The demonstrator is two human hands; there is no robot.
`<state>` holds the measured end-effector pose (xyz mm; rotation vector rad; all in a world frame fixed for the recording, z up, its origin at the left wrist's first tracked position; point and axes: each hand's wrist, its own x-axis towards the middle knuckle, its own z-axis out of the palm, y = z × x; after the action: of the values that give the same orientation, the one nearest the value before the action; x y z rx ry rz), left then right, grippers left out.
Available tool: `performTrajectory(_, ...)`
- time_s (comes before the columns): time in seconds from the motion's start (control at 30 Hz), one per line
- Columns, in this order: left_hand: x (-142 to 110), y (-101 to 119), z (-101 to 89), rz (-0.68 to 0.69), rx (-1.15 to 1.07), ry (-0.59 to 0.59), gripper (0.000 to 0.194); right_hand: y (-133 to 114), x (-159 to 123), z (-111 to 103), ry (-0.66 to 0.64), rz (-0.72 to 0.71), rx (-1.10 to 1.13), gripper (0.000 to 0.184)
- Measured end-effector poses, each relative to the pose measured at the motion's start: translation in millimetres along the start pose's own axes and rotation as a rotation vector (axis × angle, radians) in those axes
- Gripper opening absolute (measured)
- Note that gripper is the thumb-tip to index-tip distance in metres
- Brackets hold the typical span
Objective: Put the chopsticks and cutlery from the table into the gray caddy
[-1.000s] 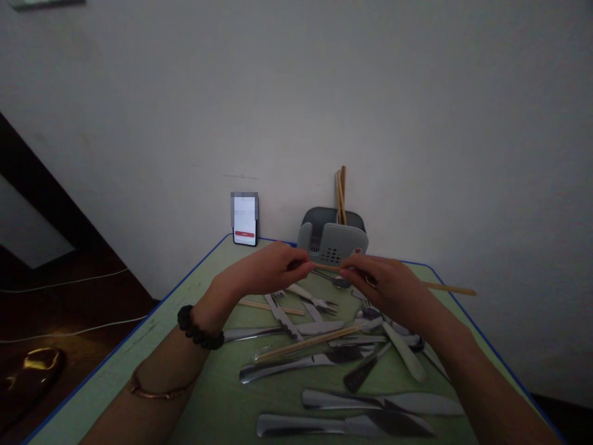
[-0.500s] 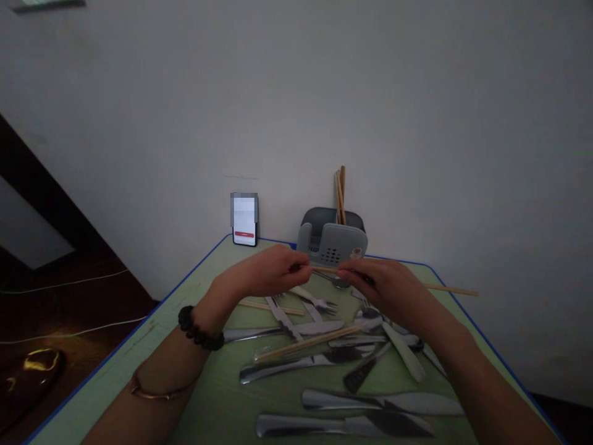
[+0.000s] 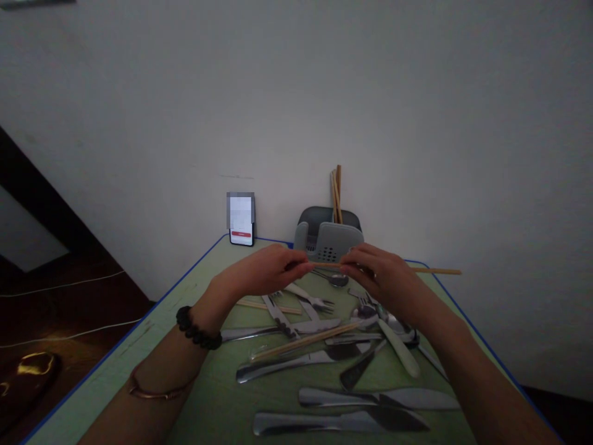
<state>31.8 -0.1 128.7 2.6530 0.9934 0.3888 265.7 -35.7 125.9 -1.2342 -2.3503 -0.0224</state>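
Between my two hands a wooden chopstick is held level above the table, its thicker end sticking out to the right past my right wrist. My left hand pinches its left end between thumb and fingers. Further along, my right hand also pinches it, fingertips on top and thumb below. Just behind them stands a grey cutlery holder with several chopsticks upright in it. Under my hands lie a spoon, forks and a pair of chopsticks in clear wrapping.
Several table knives lie across the green table, which has a blue edge. A lit phone leans on the white wall at the back left. White cables run over the dark floor at left.
The chopstick's right end has risen, so it lies more level. My right hand has shifted slightly and its grip has moved a little. The whole view has drifted slightly.
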Motion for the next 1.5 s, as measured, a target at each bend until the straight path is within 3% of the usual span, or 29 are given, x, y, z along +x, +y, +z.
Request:
performTrajectory(0.13,1,-1,-0.4,-0.032,0.036,0.004,0.028,9,-1,-3,0.015,0.007,0.049,0.021)
performTrajectory(0.27,1,-5,1.1,-0.077,0.081,-0.025,0.026,22,-2,-9,0.124,0.143,0.157,0.023)
performTrajectory(0.4,0,-11,9.8,-0.088,0.063,-0.018,0.024,22,-1,-11,0.227,0.365,0.541,0.03)
performTrajectory(0.53,1,-19,23.7,-0.038,0.062,0.136,0.035,16,1,-9,0.31,0.524,0.973,0.029)
performTrajectory(0.7,20,-36,38.9,-0.019,0.067,0.498,0.065,23,3,-6,0.419,0.571,1.154,0.03)
performTrajectory(0.77,34,-43,44.3,-0.074,0.042,0.631,0.074,29,2,-5,0.478,0.557,1.142,0.03)
performTrajectory(0.83,49,-49,49.9,-0.116,-0.005,0.672,0.083,35,1,-5,0.538,0.535,1.076,0.028)
performTrajectory(0.9,61,-53,56.6,-0.166,-0.064,0.675,0.087,38,0,-7,0.58,0.512,1.032,0.027)
performTrajectory(1.0,73,-57,69.4,-0.211,-0.128,0.66,0.078,39,-1,-13,0.614,0.462,1.039,0.028)
performTrajectory(1.2,83,-59,90.9,-0.18,-0.146,0.685,0.072,42,1,-24,0.792,0.403,0.867,0.03)
performTrajectory(1.5,83,-57,92.8,-0.216,-0.187,0.667,0.07,70,52,-31,1.058,0.345,0.756,0.03)
